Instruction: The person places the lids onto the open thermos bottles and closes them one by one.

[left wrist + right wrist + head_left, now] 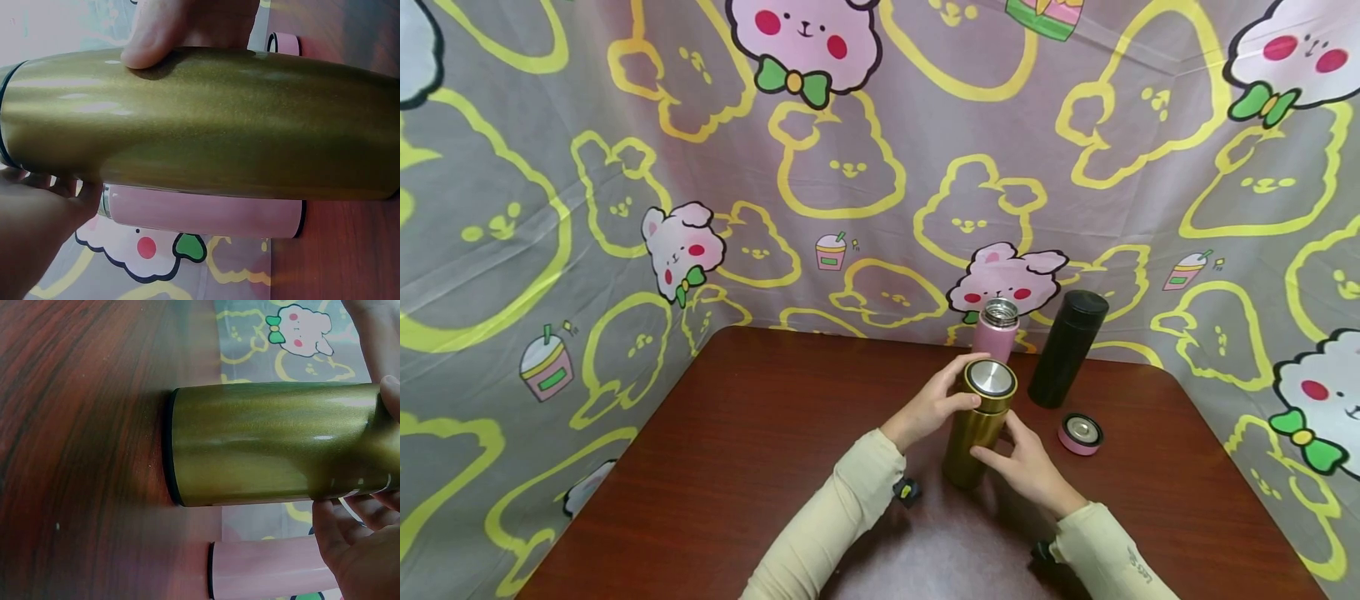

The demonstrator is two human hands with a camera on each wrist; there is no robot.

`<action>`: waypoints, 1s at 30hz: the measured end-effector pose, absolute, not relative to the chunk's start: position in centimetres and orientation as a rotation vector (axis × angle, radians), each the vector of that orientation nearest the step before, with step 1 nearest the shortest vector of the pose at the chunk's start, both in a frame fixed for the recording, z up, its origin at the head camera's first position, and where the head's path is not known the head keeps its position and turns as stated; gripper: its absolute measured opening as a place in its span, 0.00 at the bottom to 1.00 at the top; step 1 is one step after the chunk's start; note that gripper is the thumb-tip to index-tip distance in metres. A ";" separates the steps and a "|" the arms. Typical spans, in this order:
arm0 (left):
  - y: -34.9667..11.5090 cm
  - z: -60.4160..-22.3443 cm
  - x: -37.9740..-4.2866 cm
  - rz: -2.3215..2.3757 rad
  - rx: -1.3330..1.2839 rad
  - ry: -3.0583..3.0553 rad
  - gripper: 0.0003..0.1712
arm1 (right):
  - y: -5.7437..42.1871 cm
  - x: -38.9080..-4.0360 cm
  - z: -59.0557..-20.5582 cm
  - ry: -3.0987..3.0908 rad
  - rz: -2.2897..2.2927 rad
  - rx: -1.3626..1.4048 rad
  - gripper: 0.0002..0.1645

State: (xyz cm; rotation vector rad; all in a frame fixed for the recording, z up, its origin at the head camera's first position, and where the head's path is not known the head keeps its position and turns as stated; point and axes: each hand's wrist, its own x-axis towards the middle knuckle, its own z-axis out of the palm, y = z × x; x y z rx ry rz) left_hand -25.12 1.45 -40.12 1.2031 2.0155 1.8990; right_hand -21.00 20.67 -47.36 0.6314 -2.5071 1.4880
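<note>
A gold thermos flask stands upright at the right of the table's middle, its steel-topped lid on. Around the lid, my left hand curls its thumb and fingers. Lower down, my right hand grips the flask's body, thumb on the near side. The gold body fills much of the left wrist view. In the right wrist view its black-rimmed base shows at the tabletop. Behind it is a pink thermos without a lid, its steel mouth uncovered.
To the right stands a black thermos. A round pink lid lies near it on the brown table. A cartoon-printed cloth hangs behind the table and along both sides.
</note>
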 end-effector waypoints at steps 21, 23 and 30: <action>0.7 -39.9 -24.1 1.882 1.029 2.234 0.37 | 19.6 -19.0 -44.2 -2.525 1.495 0.632 0.35; 0.8 -40.0 -24.1 1.897 1.033 2.256 0.36 | 19.6 -19.1 -44.2 -2.529 1.495 0.627 0.35; 1.1 -40.2 -24.2 1.909 1.031 2.288 0.34 | 19.6 -19.0 -44.0 -2.538 1.492 0.627 0.34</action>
